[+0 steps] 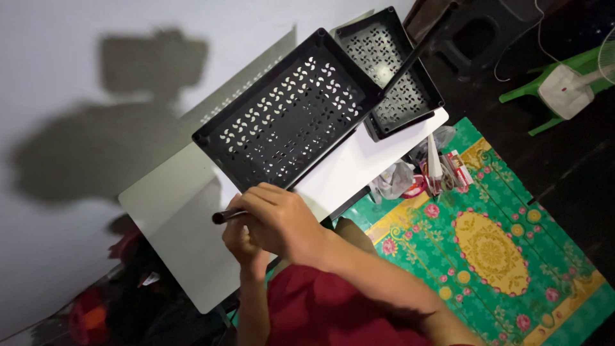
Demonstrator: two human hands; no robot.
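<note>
My right hand (282, 221) is closed around a short black tube (222, 216), whose end sticks out to the left over the white table (186, 256). Just beneath it, my left hand (242, 247) curls around the same tube. Right behind the hands a large black perforated tray (288, 112) lies tilted on the table. A second, smaller black perforated tray (391, 64) sits behind it at the table's far corner. A long black pole (413, 54) slants across that smaller tray.
A green mat (493, 250) with a gold medallion and pink flowers covers the floor on the right. Packets and bags (423, 173) clutter the table's far edge. A white fan (567, 90) on green legs and a black stool (477, 35) stand beyond.
</note>
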